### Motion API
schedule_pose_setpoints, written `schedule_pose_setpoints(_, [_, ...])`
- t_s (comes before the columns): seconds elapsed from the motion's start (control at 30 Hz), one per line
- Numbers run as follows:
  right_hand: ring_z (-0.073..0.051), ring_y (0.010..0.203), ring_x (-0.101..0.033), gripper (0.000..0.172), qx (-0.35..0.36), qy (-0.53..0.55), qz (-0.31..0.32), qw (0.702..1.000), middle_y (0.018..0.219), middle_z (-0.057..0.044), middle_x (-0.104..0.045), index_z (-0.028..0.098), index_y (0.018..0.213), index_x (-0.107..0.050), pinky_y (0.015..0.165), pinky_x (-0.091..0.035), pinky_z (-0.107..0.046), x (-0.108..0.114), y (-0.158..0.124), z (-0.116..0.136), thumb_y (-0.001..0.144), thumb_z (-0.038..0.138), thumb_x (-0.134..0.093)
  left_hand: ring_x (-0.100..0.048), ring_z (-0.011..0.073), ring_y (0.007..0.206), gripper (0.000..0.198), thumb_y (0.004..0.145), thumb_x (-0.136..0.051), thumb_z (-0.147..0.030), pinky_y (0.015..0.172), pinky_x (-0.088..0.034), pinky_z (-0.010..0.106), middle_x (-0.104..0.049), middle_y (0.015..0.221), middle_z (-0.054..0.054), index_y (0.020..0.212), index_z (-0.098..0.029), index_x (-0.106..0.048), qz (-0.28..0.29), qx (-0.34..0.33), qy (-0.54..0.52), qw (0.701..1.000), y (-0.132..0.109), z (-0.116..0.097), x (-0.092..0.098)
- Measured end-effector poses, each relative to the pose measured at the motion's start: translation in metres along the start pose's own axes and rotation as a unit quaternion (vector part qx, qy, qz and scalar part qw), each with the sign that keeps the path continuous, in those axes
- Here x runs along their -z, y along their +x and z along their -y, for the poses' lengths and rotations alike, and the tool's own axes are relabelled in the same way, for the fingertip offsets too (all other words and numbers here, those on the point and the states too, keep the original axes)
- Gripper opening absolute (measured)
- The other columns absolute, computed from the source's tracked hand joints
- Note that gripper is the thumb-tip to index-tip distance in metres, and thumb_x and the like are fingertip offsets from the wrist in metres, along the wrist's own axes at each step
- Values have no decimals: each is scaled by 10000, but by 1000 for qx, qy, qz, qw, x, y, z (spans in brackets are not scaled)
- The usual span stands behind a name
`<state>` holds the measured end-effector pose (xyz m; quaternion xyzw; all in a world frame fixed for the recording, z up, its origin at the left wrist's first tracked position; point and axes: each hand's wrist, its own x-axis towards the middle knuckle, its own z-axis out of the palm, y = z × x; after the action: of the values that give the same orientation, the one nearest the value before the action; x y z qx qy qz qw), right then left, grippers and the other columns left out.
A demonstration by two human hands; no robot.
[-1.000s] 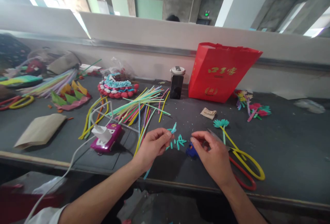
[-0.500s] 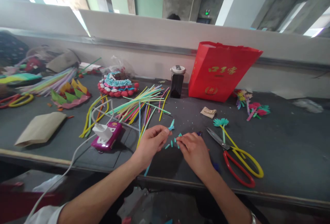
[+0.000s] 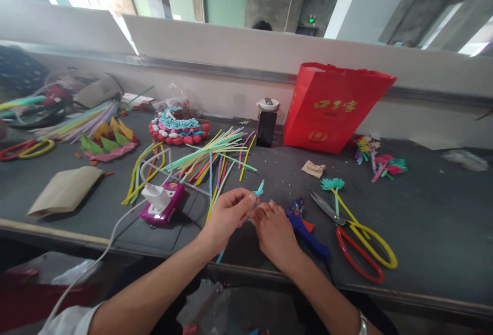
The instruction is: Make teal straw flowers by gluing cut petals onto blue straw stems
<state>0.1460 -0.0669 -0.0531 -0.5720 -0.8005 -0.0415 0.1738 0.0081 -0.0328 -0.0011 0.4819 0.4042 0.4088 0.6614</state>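
Note:
My left hand [image 3: 230, 216] is closed in a pinch around a light-blue fuzzy pipe cleaner piece [image 3: 260, 189], whose tip sticks up past the thumb. Right against those fingertips, my right hand [image 3: 274, 232] is curled with its fingers together and pointing down; whatever they hold is hidden. A blue glue gun [image 3: 308, 232] lies just right of that hand. Beyond it rest open scissors [image 3: 344, 224] with one red and one yellow handle, beside a teal pipe cleaner flower [image 3: 332, 184].
A pile of coloured pipe cleaners [image 3: 215, 155] lies ahead. At the left are a purple power socket [image 3: 164, 204] with a white plug and a brown paper packet [image 3: 65, 191]. A phone [image 3: 266, 128] leans on a cup, near a red bag [image 3: 335, 109]. Several small flowers [image 3: 381, 160] lie right.
My right hand has moved left from the small green pieces on the table to my left hand's fingertips. The glue gun it was covering now shows. My left hand keeps its pinch.

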Motion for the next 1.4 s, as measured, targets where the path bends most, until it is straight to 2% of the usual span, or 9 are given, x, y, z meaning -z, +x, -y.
schedule_pose_setpoints(0.1, [-212, 862, -603, 186, -65, 115, -42, 990, 885, -82, -665, 163, 918, -618, 805, -480, -347, 13, -5, -3, 919, 113, -438, -272, 38, 447, 325, 753, -700, -454, 419, -152, 191, -411, 544, -69, 768, -140, -615, 3, 4, 0, 1000, 0, -1, 1])
schedule_pose_setpoints(0.2, [-183, 865, -636, 181, -154, 297, -109, 936, 974, -58, -693, 193, 1047, -614, 763, -506, -301, 35, -11, -13, 939, 236, -476, -264, 45, 455, 316, 777, -680, -452, 417, -149, 195, -390, 545, -70, 780, -142, -615, 20, 2, 0, 1000, 0, -2, 1])
schedule_pose_setpoints(0.27, [-177, 867, -649, 225, -189, 355, -130, 906, 1013, -46, -704, 226, 1095, -643, 777, -508, -301, 49, -15, -22, 936, 304, -504, -268, 48, 460, 314, 785, -675, -451, 419, -154, 194, -381, 543, -70, 769, -145, -607, 23, 4, 2, 1000, -1, -2, 0])
schedule_pose_setpoints(0.4, [-113, 578, -567, 221, -249, 482, -146, 828, 858, -26, -716, 228, 1029, -680, 565, -483, -246, 62, -19, -36, 886, 380, -608, -276, 52, 465, 328, 779, -675, -472, 423, -163, 195, -391, 546, -65, 764, -151, -609, 27, 16, 9, 999, -1, -1, -4])
schedule_pose_setpoints(0.5, [-97, 536, -527, 214, -261, 547, -157, 780, 865, -42, -725, 208, 969, -679, 515, -460, -233, 63, -21, -37, 847, 384, -666, -281, 57, 472, 337, 778, -672, -483, 429, -169, 201, -400, 550, -60, 746, -153, -607, 40, 16, 19, 999, 0, 1, -7])
schedule_pose_setpoints(0.57, [-115, 598, -560, 191, -256, 535, -168, 788, 858, -39, -718, 212, 936, -699, 558, -480, -244, 63, -22, -34, 830, 370, -687, -283, 60, 475, 331, 780, -670, -475, 432, -176, 205, -393, 550, -62, 732, -157, -593, 44, 13, 22, 999, 0, 3, -9])
schedule_pose_setpoints(0.7, [-149, 803, -604, 93, -206, 469, -193, 837, 911, -18, -675, 242, 860, -726, 689, -489, -253, 64, -21, -27, 822, 321, -697, -282, 60, 481, 324, 787, -665, -456, 440, -190, 208, -385, 547, -65, 712, -156, -570, 49, 6, 30, 998, 0, 3, -13])
schedule_pose_setpoints(0.77, [-145, 830, -599, 64, -188, 455, -192, 849, 922, -9, -661, 248, 835, -719, 695, -478, -243, 64, -20, -24, 827, 306, -692, -282, 59, 480, 322, 791, -660, -451, 442, -192, 208, -388, 545, -65, 711, -151, -576, 51, 4, 41, 998, -1, 3, -14])
schedule_pose_setpoints(1.4, [-146, 831, -606, 62, -210, 429, -195, 856, 860, 16, -679, 245, 868, -691, 747, -453, -253, 55, -16, -20, 852, 301, -670, -304, 59, 495, 265, 814, -639, -391, 462, -218, 202, -404, 557, -62, 728, -143, -598, 57, -8, 66, 996, -3, 7, -14])
